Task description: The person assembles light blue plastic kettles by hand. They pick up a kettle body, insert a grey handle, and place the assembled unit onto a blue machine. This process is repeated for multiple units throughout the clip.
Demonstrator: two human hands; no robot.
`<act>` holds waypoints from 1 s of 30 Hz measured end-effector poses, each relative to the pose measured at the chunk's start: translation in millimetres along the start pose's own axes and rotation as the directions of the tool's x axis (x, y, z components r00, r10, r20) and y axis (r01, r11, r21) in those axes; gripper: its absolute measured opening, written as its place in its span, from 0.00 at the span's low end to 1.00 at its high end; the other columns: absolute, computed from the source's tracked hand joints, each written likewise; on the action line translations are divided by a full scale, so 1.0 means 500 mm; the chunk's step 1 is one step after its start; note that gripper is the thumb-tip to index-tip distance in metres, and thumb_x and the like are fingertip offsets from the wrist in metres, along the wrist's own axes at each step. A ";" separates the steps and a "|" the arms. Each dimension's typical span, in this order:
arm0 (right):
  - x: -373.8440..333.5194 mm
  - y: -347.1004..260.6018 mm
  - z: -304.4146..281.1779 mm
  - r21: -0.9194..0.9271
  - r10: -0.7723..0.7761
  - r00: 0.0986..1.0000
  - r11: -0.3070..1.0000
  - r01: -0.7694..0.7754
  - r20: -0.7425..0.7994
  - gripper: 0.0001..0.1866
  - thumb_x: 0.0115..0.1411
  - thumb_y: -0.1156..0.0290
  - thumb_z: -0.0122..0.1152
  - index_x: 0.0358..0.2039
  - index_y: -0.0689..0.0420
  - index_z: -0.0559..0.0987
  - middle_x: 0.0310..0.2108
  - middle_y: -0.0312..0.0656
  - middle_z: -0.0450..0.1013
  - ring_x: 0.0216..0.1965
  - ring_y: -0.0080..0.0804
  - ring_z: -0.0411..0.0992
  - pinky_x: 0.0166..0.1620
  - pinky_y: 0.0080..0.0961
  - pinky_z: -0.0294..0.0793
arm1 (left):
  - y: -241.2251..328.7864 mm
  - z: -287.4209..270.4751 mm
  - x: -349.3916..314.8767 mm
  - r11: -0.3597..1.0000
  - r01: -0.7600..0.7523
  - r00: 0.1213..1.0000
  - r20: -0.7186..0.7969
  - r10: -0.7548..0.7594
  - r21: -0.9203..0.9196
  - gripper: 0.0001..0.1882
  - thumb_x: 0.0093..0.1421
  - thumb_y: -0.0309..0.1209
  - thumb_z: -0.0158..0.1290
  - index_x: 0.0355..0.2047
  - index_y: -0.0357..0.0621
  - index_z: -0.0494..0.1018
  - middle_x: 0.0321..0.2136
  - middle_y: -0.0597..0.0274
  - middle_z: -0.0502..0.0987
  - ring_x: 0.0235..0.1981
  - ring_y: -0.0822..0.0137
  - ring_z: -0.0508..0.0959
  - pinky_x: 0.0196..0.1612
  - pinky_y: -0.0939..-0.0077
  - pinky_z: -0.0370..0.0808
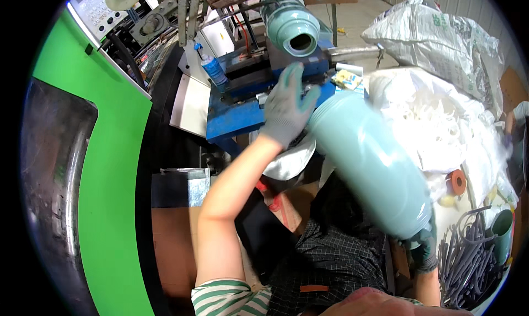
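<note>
A large pale teal plastic bottle (pixel 370 164) lies slantwise in front of me, slightly blurred. My right hand (pixel 424 251), in a grey and green glove, grips its near lower end and is partly hidden behind it. Beside the far end is my left hand (pixel 289 104), gloved the same way, with its fingers apart. Whether its thumb touches the bottle I cannot tell. Just beyond those fingers, a second teal bottle (pixel 300 24) sits in the blue machine (pixel 234 117), its round opening facing me.
At left stands a green panel (pixel 113 167). A blue spray can (pixel 212 69) is by the machine. To the right are a white bag of pale scraps (pixel 430 126), an orange roll (pixel 456 182), a bundle of grey strips (pixel 468 261) and a large silvery sack (pixel 435 46).
</note>
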State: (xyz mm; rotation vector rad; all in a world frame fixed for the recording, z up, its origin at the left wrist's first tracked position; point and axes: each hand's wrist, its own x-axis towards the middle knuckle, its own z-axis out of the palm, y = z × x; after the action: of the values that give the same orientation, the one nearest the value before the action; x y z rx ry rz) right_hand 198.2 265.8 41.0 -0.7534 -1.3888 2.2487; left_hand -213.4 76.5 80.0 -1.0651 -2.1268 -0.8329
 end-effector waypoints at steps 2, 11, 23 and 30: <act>0.043 -0.012 -0.039 -0.204 -0.243 0.970 0.949 0.238 0.003 0.64 0.47 0.47 0.76 0.78 0.59 0.54 0.73 0.50 0.60 0.69 0.45 0.66 0.67 0.41 0.71 | -0.009 0.052 0.098 0.964 0.030 0.996 0.070 -0.050 0.265 0.40 0.64 0.48 0.61 0.68 0.41 0.61 0.60 0.43 0.72 0.52 0.44 0.81 0.55 0.50 0.78; 0.216 -0.112 -0.004 -0.549 -0.655 0.754 0.646 0.530 -0.043 0.55 0.52 0.53 0.68 0.77 0.58 0.57 0.70 0.53 0.64 0.63 0.44 0.72 0.60 0.37 0.78 | 0.108 -0.082 -0.138 0.958 -0.144 0.989 0.012 0.146 0.249 0.18 0.59 0.40 0.62 0.46 0.44 0.82 0.40 0.56 0.80 0.46 0.52 0.77 0.46 0.56 0.72; 0.528 -0.062 0.599 -0.178 -0.435 0.831 0.839 0.514 0.346 0.52 0.58 0.64 0.76 0.75 0.49 0.52 0.58 0.56 0.69 0.51 0.44 0.77 0.41 0.37 0.86 | 0.160 -0.255 -0.461 0.968 -0.099 0.954 0.255 0.158 -0.229 0.14 0.47 0.43 0.65 0.34 0.61 0.77 0.34 0.68 0.75 0.27 0.60 0.76 0.25 0.60 0.67; 0.642 -0.078 0.757 0.179 -0.133 0.945 0.980 0.082 0.298 0.36 0.63 0.51 0.71 0.64 0.42 0.62 0.52 0.47 0.73 0.43 0.42 0.78 0.37 0.40 0.84 | 0.184 -0.264 -0.488 0.953 -0.165 0.960 0.179 0.214 -0.256 0.13 0.45 0.43 0.65 0.32 0.57 0.80 0.36 0.69 0.76 0.33 0.62 0.76 0.28 0.62 0.70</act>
State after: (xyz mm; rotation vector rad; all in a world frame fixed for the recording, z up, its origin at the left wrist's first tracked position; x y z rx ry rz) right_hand -286.6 207.4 137.6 -0.2705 -1.3167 2.4315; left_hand 14.5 -89.7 3.3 -1.5144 -2.0812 -0.9364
